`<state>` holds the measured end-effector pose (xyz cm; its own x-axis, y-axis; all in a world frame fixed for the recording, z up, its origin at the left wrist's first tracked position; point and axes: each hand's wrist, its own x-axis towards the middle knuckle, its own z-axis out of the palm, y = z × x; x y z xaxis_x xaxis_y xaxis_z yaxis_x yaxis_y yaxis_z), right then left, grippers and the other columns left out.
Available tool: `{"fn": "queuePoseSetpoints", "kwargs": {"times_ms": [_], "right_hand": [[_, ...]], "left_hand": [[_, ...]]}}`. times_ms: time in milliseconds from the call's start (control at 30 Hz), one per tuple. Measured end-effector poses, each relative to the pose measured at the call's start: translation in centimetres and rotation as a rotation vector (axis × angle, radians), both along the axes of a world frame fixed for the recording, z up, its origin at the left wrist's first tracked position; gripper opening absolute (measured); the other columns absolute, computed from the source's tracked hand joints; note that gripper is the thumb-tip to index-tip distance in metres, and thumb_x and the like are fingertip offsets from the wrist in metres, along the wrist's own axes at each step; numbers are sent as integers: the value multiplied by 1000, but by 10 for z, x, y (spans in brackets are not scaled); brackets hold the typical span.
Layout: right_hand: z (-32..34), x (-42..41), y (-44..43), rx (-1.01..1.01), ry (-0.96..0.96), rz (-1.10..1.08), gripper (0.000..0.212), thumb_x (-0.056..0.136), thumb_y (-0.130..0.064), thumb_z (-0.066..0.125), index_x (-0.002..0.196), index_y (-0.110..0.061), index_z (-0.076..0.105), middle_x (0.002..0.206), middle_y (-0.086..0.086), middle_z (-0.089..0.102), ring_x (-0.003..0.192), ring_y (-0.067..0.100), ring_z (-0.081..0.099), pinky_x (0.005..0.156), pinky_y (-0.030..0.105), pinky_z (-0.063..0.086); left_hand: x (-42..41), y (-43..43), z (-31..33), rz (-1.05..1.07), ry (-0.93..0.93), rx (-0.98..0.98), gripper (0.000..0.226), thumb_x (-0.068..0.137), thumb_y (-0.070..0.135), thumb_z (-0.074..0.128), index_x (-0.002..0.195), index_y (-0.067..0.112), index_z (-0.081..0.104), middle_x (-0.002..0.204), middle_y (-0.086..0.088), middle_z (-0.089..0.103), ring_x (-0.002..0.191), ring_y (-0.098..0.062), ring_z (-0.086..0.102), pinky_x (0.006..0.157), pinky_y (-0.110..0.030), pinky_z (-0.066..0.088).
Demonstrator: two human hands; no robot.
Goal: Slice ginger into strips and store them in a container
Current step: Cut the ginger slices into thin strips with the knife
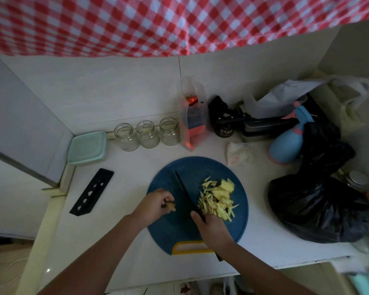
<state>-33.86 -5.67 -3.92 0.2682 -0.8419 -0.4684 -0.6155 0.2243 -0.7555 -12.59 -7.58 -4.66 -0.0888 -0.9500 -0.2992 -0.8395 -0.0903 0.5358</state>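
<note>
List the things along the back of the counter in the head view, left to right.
Teal container, first glass jar, second glass jar, third glass jar, clear pouch, black jar, blue spray bottle.

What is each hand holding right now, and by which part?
The left hand pinches a small ginger piece at its fingertips. The right hand grips the black knife by its handle.

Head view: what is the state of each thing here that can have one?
Left hand, pinches a small ginger piece.
Right hand, grips the black knife, blade over the round blue cutting board.
Pale yellow ginger strips, cut, piled beside the blade.
Three clear glass jars, upright, lidless.
Square teal plastic container, lid on.
Black knife sheath, flat on counter, empty.
</note>
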Motion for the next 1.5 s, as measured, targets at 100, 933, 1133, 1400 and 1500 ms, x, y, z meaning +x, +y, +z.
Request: {"fn": "queuePoseSetpoints", "kwargs": {"times_ms": [100, 933, 1133, 1400, 1500], "right_hand": [[-2, -1, -1, 8, -14, 15, 48, 96, -49, 42, 59, -20, 39, 57, -2, 41, 54, 10, 40, 56, 22, 35], [-15, -16, 14, 35, -39, 143, 62, 93, -61, 34, 52, -14, 39, 49, 3, 43, 42, 9, 40, 59, 31, 41], [-2, -9, -1, 13, -12, 192, 61, 96, -54, 36, 50, -14, 39, 52, 3, 44, 49, 11, 43, 71, 34, 46], [0, -10, -9, -25, 53, 285, 61, 97, -53, 35, 53, -12, 44, 58, 6, 49, 51, 5, 44, 71, 26, 42], [0, -11, 0, 19, 22, 271, 61, 96, -54, 37, 51, -13, 39, 52, 6, 44, 39, 3, 40, 60, 27, 41]], "left_hand": [[-2, 5, -4, 70, -13, -48, 39, 76, 13, 75, 112, 16, 58, 100, 6, 48, 81, -9, 50, 66, -12, 36], [-30, 43, -20, 101, -50, -414, 14, 74, 9, 77, 83, 12, 66, 80, -1, 62, 67, -13, 63, 56, -24, 51], [-38, 46, -20, 250, -2, -399, 7, 77, 8, 74, 76, 9, 68, 80, -2, 60, 65, -14, 60, 58, -25, 48], [-43, 52, -25, 407, 22, -396, 4, 79, 13, 73, 80, 15, 71, 83, 1, 69, 69, -14, 63, 62, -27, 52], [-44, 56, -28, 398, 63, -426, 8, 77, 5, 73, 80, 12, 72, 82, 0, 72, 73, -14, 66, 68, -24, 52]]}}
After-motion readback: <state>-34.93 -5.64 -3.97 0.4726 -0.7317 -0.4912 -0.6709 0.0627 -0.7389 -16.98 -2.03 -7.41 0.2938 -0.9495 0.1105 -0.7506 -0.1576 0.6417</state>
